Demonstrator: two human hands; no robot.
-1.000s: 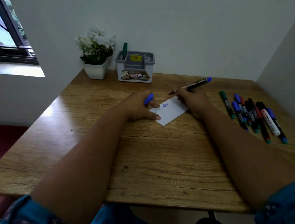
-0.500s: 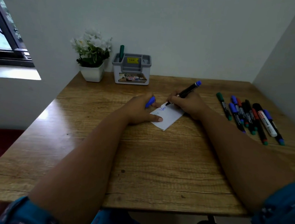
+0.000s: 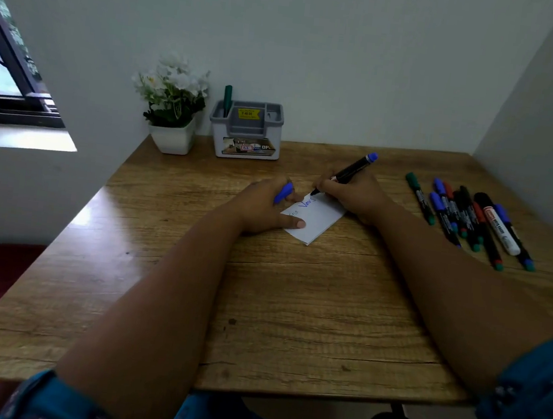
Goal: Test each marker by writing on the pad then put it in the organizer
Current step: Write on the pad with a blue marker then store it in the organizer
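A small white pad (image 3: pixel 318 219) lies mid-table with blue writing on it. My right hand (image 3: pixel 356 194) grips a black marker with a blue end (image 3: pixel 354 168), its tip touching the pad's far edge. My left hand (image 3: pixel 265 208) rests on the pad's left side, thumb pressing the paper, and its fingers hold the blue cap (image 3: pixel 283 193). The grey and white organizer (image 3: pixel 247 130) stands at the back by the wall, with a green marker (image 3: pixel 227 100) upright in its left slot.
Several loose markers (image 3: pixel 467 217) in green, blue, red and black lie in a row on the table's right side. A white pot of flowers (image 3: pixel 173 108) stands left of the organizer. Walls close the back and right; a window is at the left.
My right hand has moved the marker tip leftward along the pad, and more blue writing shows. My left hand still holds the cap and pad.
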